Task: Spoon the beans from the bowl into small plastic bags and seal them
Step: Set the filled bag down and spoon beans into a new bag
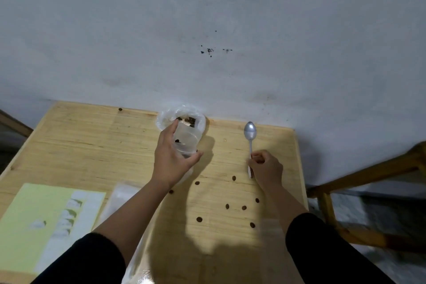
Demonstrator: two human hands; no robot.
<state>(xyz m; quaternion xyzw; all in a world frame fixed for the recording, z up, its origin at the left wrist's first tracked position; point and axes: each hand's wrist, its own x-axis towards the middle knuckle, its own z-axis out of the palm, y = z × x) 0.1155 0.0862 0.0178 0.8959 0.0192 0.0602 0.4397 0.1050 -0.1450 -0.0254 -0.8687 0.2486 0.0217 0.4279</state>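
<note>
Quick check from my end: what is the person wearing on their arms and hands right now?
Both hands are bare: no gloves, rings or watch visible on the left hand or right hand. Each arm has a plain black sleeve pushed up, leaving the forearms uncovered.

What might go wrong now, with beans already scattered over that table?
The left hand tips the bowl toward a thin bag at the table's far edge; beans could spill behind. Loose beans may roll off. The spoon, in the right hand, looks empty.
</note>
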